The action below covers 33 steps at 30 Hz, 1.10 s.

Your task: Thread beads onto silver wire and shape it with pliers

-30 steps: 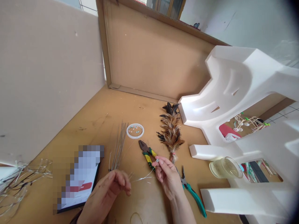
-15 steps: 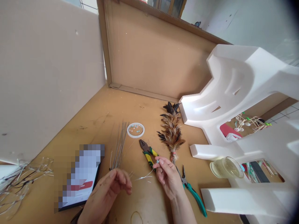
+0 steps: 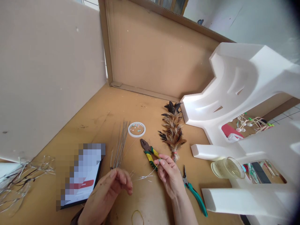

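My right hand (image 3: 169,173) pinches a tiny greenish bead (image 3: 159,160) between thumb and fingertips. A thin, shiny wire (image 3: 147,175) runs from that pinch leftward, low over the table. Loosely curved, my left hand (image 3: 114,184) shows nothing between its fingers; its palm is partly hidden. Just beyond it lies a bundle of straight thin wires (image 3: 120,145). Pliers with yellow-green handles (image 3: 147,150) lie behind my right fingertips, partly covered by them. Beside my right wrist are teal-handled needle-nose pliers (image 3: 192,190). A white ring-rimmed dish (image 3: 129,133) holds several small beads.
A bunch of brown and black feathers (image 3: 172,125) lies ahead. On the left are a phone or tablet (image 3: 82,178) and tangled wire frames (image 3: 25,178). A glass cup (image 3: 227,168) and large white molded piece (image 3: 234,84) occupy the right. Cardboard (image 3: 159,53) stands behind.
My right fingers have shifted slightly around the bead, which now shows less. The left hand has hardly moved. The whole view has tilted a little.
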Available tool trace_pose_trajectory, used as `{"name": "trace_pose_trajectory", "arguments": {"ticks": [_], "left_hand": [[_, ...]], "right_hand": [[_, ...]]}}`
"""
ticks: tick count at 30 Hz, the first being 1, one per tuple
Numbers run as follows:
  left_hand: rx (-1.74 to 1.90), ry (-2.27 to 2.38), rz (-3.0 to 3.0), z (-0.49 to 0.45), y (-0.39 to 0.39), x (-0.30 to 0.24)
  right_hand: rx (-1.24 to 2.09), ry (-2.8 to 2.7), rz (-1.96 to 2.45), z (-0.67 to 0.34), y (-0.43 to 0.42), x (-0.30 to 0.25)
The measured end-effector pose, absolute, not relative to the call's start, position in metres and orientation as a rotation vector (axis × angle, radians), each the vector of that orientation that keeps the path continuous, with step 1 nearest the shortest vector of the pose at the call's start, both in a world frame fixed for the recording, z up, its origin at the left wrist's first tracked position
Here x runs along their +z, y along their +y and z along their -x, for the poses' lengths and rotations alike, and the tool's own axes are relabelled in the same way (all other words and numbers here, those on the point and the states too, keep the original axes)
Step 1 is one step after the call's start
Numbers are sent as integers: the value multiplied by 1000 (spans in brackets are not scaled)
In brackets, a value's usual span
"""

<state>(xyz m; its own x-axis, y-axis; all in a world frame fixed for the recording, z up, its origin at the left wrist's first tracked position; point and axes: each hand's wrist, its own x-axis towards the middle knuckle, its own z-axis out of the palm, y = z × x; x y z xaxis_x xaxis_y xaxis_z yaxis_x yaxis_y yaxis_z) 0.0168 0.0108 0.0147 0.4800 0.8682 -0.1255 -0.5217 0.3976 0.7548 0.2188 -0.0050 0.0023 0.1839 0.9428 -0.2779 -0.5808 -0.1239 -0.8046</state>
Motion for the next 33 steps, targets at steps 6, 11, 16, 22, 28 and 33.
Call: {"name": "trace_pose_trajectory", "arguments": {"ticks": [6, 11, 16, 22, 28, 33], "left_hand": [[942, 584, -699, -17, 12, 14], [953, 591, -691, -19, 14, 18], [947, 586, -696, -18, 13, 19], [939, 570, -699, -17, 12, 15], [941, 555, -707, -17, 12, 16], [942, 565, -700, -17, 12, 14]], "right_hand": [[1236, -547, 1108, -218, -7, 3], [1192, -539, 1166, -218, -7, -2], [1204, -515, 1147, -218, -6, -1], [1195, -547, 1183, -217, -6, 1], [1143, -636, 1303, -216, -6, -3], [1246, -580, 1246, -217, -6, -3]]}}
